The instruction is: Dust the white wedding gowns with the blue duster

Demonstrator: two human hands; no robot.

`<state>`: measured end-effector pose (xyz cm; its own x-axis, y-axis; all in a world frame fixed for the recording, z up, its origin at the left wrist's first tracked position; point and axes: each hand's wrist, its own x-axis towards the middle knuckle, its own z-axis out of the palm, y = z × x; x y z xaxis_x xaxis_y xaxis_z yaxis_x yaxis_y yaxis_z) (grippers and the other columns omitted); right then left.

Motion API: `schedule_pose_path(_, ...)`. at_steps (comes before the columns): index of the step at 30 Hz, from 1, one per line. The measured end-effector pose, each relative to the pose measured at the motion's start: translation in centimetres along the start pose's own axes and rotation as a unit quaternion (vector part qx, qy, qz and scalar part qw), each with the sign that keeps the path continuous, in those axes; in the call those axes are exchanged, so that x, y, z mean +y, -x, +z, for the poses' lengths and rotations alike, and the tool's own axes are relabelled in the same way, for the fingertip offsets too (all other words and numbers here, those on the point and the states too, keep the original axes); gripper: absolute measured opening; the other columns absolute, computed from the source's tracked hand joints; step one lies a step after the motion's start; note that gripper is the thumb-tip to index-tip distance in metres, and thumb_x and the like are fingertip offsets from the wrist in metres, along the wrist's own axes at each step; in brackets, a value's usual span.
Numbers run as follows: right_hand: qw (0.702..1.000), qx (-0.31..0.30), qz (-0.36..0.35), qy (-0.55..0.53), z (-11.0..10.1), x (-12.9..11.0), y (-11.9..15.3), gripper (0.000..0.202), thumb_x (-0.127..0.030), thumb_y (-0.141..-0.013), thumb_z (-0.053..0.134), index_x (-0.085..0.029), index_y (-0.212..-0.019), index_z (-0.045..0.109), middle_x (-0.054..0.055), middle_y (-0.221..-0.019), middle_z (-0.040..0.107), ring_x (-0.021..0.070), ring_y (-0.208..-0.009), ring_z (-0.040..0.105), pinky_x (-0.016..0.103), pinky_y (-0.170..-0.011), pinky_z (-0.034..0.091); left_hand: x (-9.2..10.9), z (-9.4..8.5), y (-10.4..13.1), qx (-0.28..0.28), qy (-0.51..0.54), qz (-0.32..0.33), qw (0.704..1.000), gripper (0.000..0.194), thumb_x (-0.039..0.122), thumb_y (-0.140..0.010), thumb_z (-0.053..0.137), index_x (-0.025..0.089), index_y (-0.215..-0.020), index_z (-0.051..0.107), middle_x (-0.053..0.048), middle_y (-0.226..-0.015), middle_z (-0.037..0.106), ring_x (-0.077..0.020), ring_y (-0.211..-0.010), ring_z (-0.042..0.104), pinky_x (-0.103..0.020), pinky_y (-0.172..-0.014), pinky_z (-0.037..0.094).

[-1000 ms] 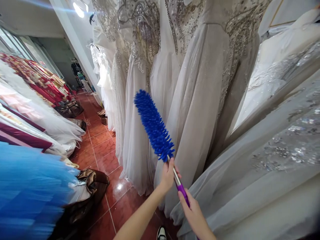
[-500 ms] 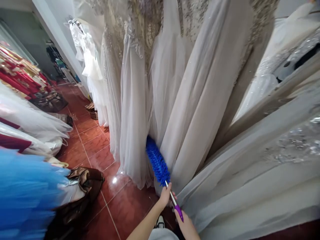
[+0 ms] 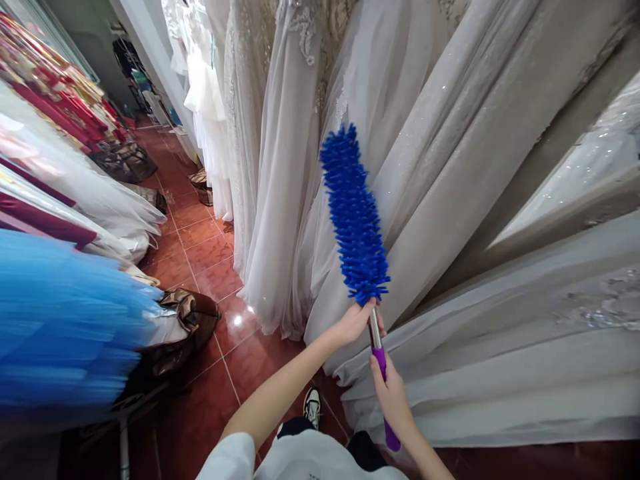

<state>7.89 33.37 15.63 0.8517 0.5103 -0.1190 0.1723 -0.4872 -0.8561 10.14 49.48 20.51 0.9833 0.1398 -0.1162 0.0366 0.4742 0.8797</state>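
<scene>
A duster (image 3: 356, 217) with a thick blue fringed head, a metal neck and a purple handle is held up in front of me, tilted slightly left. Just under the blue head, my left hand (image 3: 356, 323) is closed around the metal neck. Lower down, my right hand (image 3: 393, 392) wraps the purple handle, whose end sticks out below the fingers. Behind the blue head hang long pale tulle gowns (image 3: 280, 173); whether the fringe touches their fabric I cannot tell.
A blue tulle skirt (image 3: 65, 320) fills the left side, beside a brown bag (image 3: 200, 320) on the red tiled floor (image 3: 245, 363). Red and gold garments (image 3: 55, 93) hang farther back. A wide gown hem (image 3: 475, 393) spreads on my right. My shoe (image 3: 312, 407) shows below.
The duster has come up and toward me from low between the gowns, so its whole blue head now shows. Both hands rose with it, still gripping. The view has shifted down and right.
</scene>
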Motion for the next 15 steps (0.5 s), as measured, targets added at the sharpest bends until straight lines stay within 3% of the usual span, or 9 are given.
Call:
schedule_pose_path(3, 0.999, -0.002, 0.020, 0.033, -2.9, 2.0, -1.0, 0.048, -0.059, -0.081, 0.037, -0.017, -0.099, 0.054, 0.005, -0.071, 0.064, 0.0211, -0.070, 0.060, 0.029, -0.066, 0.046, -1.6, 1.7, -2.9, -0.027, 0.009, -0.059, 0.998, 0.060, 0.077, -0.063, 0.045, 0.020, -0.085, 0.043, 0.004, -0.051, 0.059, -0.0185, -0.048, 0.062, -0.029, -0.054, 0.045)
schedule_pose_path(5, 0.997, -0.028, 0.048, 0.060, -4.4, 4.7, -0.7, 0.049, -0.060, -0.079, 0.038, -0.019, -0.099, 0.055, 0.007, -0.076, 0.067, 0.0241, -0.076, 0.063, 0.030, -0.068, 0.047, -5.3, 1.8, -3.8, -0.018, 0.036, -0.128, 0.991, 0.057, 0.077, -0.066, 0.042, 0.021, -0.081, 0.041, 0.004, -0.051, 0.058, -0.0185, -0.049, 0.063, -0.029, -0.056, 0.044)
schedule_pose_path(7, 0.991, -0.068, 0.081, 0.079, -5.1, 8.0, 0.3, 0.050, -0.061, -0.077, 0.037, -0.019, -0.097, 0.057, 0.009, -0.077, 0.069, 0.0265, -0.079, 0.065, 0.033, -0.069, 0.047, -10.1, 1.3, -3.3, 0.002, 0.086, -0.183, 0.979, 0.055, 0.075, -0.070, 0.038, 0.021, -0.080, 0.041, 0.003, -0.055, 0.060, -0.0187, -0.053, 0.064, -0.029, -0.059, 0.043)
schedule_pose_path(10, 0.976, -0.157, 0.120, 0.094, -4.8, 12.7, 3.1, 0.053, -0.061, -0.077, 0.034, -0.018, -0.092, 0.061, 0.011, -0.077, 0.071, 0.0280, -0.077, 0.067, 0.035, -0.071, 0.048, -18.2, 0.4, 0.6, 0.065, 0.180, -0.263, 0.946, 0.054, 0.072, -0.074, 0.036, 0.019, -0.080, 0.044, 0.002, -0.058, 0.060, -0.0192, -0.058, 0.065, -0.028, -0.062, 0.042)
schedule_pose_path(12, 0.957, -0.234, 0.124, 0.115, -4.1, 15.4, 5.3, 0.050, -0.057, -0.078, 0.035, -0.018, -0.087, 0.064, 0.013, -0.081, 0.072, 0.0285, -0.080, 0.067, 0.035, -0.073, 0.048, -23.0, 0.4, 4.9, 0.130, 0.257, -0.334, 0.898, 0.051, 0.069, -0.076, 0.039, 0.018, -0.074, 0.047, 0.001, -0.059, 0.060, -0.0188, -0.061, 0.065, -0.027, -0.062, 0.042)
schedule_pose_path(14, 0.928, -0.311, 0.119, 0.167, -3.8, 17.3, 7.1, 0.042, -0.051, -0.076, 0.041, -0.018, -0.085, 0.066, 0.015, -0.086, 0.073, 0.0306, -0.083, 0.068, 0.035, -0.074, 0.048, -26.2, 1.3, 9.6, 0.217, 0.339, -0.370, 0.837, 0.046, 0.063, -0.076, 0.048, 0.019, -0.066, 0.049, 0.001, -0.059, 0.060, -0.0180, -0.063, 0.065, -0.027, -0.062, 0.043)
schedule_pose_path(15, 0.909, -0.344, 0.117, 0.201, -3.9, 17.8, 7.8, 0.038, -0.047, -0.074, 0.046, -0.019, -0.086, 0.067, 0.016, -0.088, 0.073, 0.0319, -0.084, 0.068, 0.036, -0.073, 0.048, -27.1, 1.9, 11.9, 0.254, 0.387, -0.348, 0.815, 0.042, 0.061, -0.074, 0.053, 0.020, -0.065, 0.050, 0.000, -0.061, 0.061, -0.0178, -0.067, 0.066, -0.026, -0.064, 0.044)
